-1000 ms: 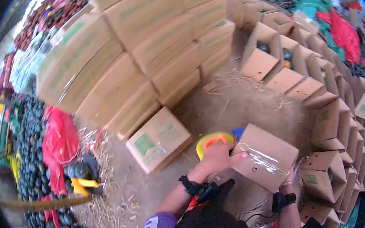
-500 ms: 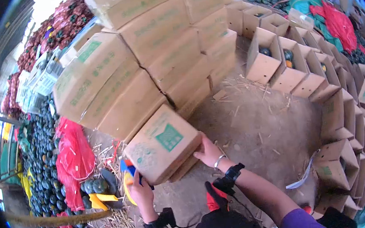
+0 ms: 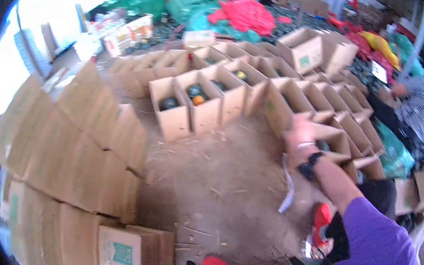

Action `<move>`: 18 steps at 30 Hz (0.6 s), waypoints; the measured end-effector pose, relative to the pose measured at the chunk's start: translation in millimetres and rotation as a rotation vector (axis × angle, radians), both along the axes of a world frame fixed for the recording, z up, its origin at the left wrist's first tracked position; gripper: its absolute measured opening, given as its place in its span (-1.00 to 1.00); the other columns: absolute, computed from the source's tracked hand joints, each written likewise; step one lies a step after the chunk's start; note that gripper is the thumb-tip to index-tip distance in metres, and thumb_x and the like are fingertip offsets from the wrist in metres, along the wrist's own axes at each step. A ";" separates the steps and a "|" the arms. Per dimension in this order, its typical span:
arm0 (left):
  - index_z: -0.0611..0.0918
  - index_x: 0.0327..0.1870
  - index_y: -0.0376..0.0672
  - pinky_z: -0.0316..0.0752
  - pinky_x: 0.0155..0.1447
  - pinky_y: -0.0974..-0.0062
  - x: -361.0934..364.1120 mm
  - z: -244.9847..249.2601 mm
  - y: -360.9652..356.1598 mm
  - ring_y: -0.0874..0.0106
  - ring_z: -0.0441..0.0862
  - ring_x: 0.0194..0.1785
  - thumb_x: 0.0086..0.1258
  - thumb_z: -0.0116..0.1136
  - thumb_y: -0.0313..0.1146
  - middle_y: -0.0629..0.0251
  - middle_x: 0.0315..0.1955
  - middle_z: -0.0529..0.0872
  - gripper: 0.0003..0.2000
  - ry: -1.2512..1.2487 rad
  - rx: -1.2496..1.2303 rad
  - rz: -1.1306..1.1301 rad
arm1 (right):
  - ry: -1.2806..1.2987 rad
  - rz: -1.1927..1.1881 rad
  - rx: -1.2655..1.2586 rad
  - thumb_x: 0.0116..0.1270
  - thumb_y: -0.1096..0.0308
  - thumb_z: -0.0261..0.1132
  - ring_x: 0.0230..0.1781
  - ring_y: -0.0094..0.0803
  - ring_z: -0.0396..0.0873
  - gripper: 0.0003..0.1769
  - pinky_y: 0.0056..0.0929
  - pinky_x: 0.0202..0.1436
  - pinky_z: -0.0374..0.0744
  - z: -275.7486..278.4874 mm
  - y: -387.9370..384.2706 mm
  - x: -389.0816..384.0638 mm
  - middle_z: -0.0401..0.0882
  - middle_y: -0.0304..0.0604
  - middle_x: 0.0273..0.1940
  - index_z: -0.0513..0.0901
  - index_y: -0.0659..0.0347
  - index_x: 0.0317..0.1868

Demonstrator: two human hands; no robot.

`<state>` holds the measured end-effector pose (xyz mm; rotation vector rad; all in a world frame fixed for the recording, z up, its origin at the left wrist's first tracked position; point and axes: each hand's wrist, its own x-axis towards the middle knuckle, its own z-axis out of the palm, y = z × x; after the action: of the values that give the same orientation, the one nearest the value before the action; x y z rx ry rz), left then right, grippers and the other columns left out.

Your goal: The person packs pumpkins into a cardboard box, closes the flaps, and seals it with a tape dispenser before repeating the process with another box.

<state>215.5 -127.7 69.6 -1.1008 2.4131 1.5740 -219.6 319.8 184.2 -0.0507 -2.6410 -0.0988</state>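
One hand (image 3: 300,132), perhaps against open box (image 3: 335,138)

No word or number can be read, because blur smears every print. The closed carton (image 3: 123,253) at seven o'clock carries a green square emblem with illegible lettering on its side. The raised box (image 3: 304,61) at two o'clock bears a smaller green mark. The crate (image 3: 125,35) at eleven o'clock has colourful, unreadable print. The white sign (image 3: 378,71) towards three o'clock is too blurred to read.
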 end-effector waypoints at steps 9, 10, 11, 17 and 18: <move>0.42 0.10 -0.21 0.39 -0.41 0.45 -22.5 14.9 37.2 0.42 0.48 -0.51 0.32 -0.03 -0.13 0.17 -0.44 0.57 -0.58 -0.114 0.119 -0.269 | -0.935 0.080 0.139 -0.07 -0.01 0.32 -0.11 -0.04 0.54 -0.45 -0.21 0.01 0.48 -70.3 206.7 16.6 0.57 0.08 -0.15 0.60 0.16 -0.10; 0.41 0.11 -0.20 0.39 -0.42 0.45 -21.3 13.2 39.7 0.42 0.47 -0.53 0.32 -0.03 -0.11 0.17 -0.45 0.57 -0.57 -0.119 0.121 -0.267 | -0.885 0.041 0.184 -0.06 0.03 0.31 -0.12 -0.04 0.54 -0.51 -0.21 0.00 0.49 -71.6 212.6 6.4 0.58 0.07 -0.17 0.62 0.18 -0.15; 0.40 0.12 -0.19 0.38 -0.44 0.46 -22.5 13.1 40.2 0.42 0.47 -0.54 0.32 -0.03 -0.09 0.17 -0.46 0.56 -0.55 -0.125 0.123 -0.271 | -0.834 -0.003 0.228 -0.05 0.07 0.31 -0.14 -0.04 0.55 -0.56 -0.21 -0.01 0.50 -73.4 221.5 -5.1 0.59 0.07 -0.20 0.64 0.19 -0.20; 0.39 0.14 -0.20 0.40 -0.47 0.38 -20.7 7.8 43.4 0.34 0.50 -0.59 0.32 -0.06 0.05 0.07 -0.46 0.59 -0.47 -0.162 0.049 -0.269 | -0.704 0.408 0.236 -0.05 0.14 0.25 -0.31 0.00 0.56 -0.68 -0.16 -0.19 0.52 23.7 119.5 -31.3 0.60 0.07 -0.35 0.63 0.23 -0.39; 0.41 0.12 -0.24 0.38 -0.27 0.37 -26.6 5.3 46.3 0.28 0.50 -0.37 0.33 -0.06 0.00 0.02 -0.33 0.59 -0.49 -0.109 0.073 -0.270 | -0.739 0.419 0.280 -0.05 0.11 0.25 -0.35 0.01 0.56 -0.66 -0.16 -0.22 0.52 27.0 97.5 -24.4 0.60 0.07 -0.40 0.63 0.22 -0.39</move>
<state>188.9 -81.4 74.9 -0.7864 2.2985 1.4616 -244.0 417.2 211.2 0.7661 -3.2562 -0.4080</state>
